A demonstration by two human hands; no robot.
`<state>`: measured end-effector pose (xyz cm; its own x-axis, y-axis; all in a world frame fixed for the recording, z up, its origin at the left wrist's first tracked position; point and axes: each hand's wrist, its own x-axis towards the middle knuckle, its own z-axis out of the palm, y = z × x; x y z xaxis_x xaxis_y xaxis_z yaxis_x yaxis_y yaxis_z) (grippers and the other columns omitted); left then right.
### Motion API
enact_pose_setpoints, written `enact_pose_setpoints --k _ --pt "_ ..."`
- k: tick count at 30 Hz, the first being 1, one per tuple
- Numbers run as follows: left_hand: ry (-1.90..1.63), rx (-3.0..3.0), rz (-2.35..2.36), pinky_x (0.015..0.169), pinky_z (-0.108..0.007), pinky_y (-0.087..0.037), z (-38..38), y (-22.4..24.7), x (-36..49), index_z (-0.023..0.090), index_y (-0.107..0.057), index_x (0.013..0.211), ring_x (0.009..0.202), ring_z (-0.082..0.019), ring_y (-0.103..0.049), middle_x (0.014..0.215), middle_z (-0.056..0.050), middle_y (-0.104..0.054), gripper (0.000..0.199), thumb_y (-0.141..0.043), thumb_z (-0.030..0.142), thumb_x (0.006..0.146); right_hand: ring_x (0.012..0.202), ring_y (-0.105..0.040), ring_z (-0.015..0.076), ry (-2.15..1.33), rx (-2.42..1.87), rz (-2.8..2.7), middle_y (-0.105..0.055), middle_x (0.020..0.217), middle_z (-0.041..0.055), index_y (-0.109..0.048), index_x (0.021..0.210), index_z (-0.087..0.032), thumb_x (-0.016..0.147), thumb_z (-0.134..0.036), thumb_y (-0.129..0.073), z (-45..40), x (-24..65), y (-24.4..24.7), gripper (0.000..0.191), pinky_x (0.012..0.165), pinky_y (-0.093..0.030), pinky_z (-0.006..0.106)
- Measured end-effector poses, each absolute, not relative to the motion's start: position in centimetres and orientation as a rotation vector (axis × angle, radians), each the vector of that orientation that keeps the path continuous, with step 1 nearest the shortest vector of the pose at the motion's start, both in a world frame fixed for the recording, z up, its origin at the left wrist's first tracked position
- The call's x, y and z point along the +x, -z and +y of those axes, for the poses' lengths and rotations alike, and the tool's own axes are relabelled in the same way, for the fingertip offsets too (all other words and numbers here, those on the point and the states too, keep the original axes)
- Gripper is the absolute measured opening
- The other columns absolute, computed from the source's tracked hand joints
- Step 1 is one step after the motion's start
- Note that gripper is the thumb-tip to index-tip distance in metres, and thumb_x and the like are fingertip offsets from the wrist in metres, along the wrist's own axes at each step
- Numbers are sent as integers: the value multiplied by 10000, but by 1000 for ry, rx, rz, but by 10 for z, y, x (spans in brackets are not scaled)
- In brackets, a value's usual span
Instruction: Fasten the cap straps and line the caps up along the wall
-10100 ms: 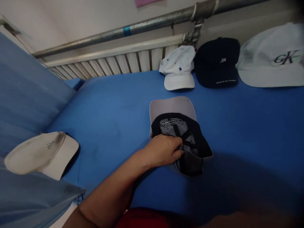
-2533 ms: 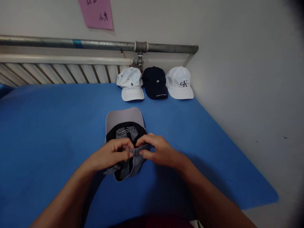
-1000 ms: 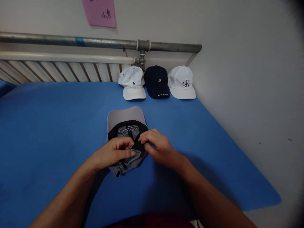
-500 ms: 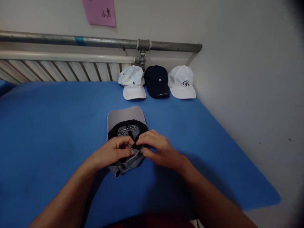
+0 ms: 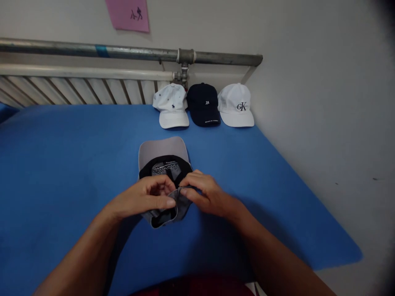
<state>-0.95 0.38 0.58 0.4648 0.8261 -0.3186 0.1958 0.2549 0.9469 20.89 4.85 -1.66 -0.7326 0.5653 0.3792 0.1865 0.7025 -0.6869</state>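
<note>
A grey baseball cap (image 5: 163,149) lies upside down on the blue surface, its brim pointing away from me and its dark inside showing. My left hand (image 5: 145,197) pinches the back edge of the cap between thumb and fingers. Close beside it, my right hand (image 5: 205,191) grips the same edge a little to the right, thumb on the outer side and fingers inside. The rear opening of the cap sits below my left hand. My fingers partly hide the sweatband and lining.
Along the wall stand a white cap (image 5: 172,107), a black cap (image 5: 203,106) and another white cap (image 5: 236,106), brims towards me. Behind the blue surface (image 5: 77,156) are a radiator (image 5: 86,90) and a metal pipe (image 5: 132,52). A pink note (image 5: 128,16) hangs above.
My fingers have shifted along the cap's back edge, and that edge is now turned up more between my hands. The rear opening has changed shape. The other caps stay put.
</note>
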Motion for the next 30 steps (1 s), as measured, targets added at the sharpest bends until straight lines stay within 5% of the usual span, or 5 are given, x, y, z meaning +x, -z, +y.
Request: enact_pose_setpoints --k 7,15,30 --pt "-516 1303 1111 562 -233 -421 4 -1 -7 189 -602 878 592 -100 -532 662 38 -584 119 -619 302 847 751 -598 132 -879 -609 -2305 -685 807 -4 -621 880 -191 901 -122 -495 49 209 19 145 769 -452 289" --pt "-537 1316 1095 542 -215 -369 4 2 -8 193 -608 869 580 -84 -474 656 49 -539 149 -598 342 866 832 -634 147 -1038 -722 -2217 -700 909 7 -633 976 -208 798 -56 -467 47 208 17 286 781 -493 293" --pt "-603 1285 1129 555 -223 -406 4 -3 -2 170 -593 826 591 -85 -518 677 46 -550 164 -619 332 843 869 -615 169 -944 -748 -2190 -697 870 5 -637 924 -208 770 -60 -543 53 213 13 233 839 -473 343"
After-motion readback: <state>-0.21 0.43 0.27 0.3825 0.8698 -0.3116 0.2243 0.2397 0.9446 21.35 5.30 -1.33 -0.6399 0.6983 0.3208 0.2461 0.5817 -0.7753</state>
